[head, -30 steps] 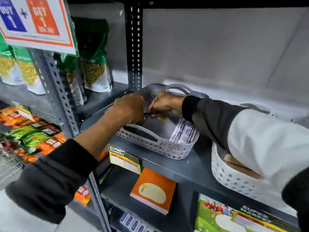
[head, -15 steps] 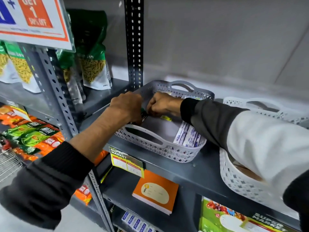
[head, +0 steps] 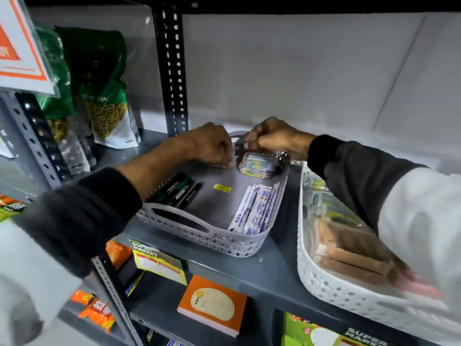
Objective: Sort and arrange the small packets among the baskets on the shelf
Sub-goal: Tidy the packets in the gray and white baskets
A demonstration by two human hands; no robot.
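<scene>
A grey basket (head: 219,242) sits on the grey shelf (head: 272,275). Inside it, dark marker packs (head: 179,188) lie at the left and white-and-blue packets (head: 257,208) along the right wall. A clear box of colourful pieces (head: 258,163) sits at the far end. My left hand (head: 214,146) is curled at the far left corner, fingertips down on the basket floor. My right hand (head: 272,138) is curled over the far rim, just behind the clear box; whatever lies under its fingers is hidden. To the right, a white basket (head: 324,283) holds brown boxes (head: 349,253).
A perforated steel post (head: 172,71) rises behind the grey basket. Green snack bags (head: 104,96) stand on the left shelf. A price tag (head: 159,263) hangs on the shelf edge, and an orange notebook (head: 212,305) lies on the shelf below. My right sleeve crosses over the white basket.
Both hands have moved from the basket's middle to its far end and drawn apart. The marker packs and the clear box now show. The view has shifted closer and higher.
</scene>
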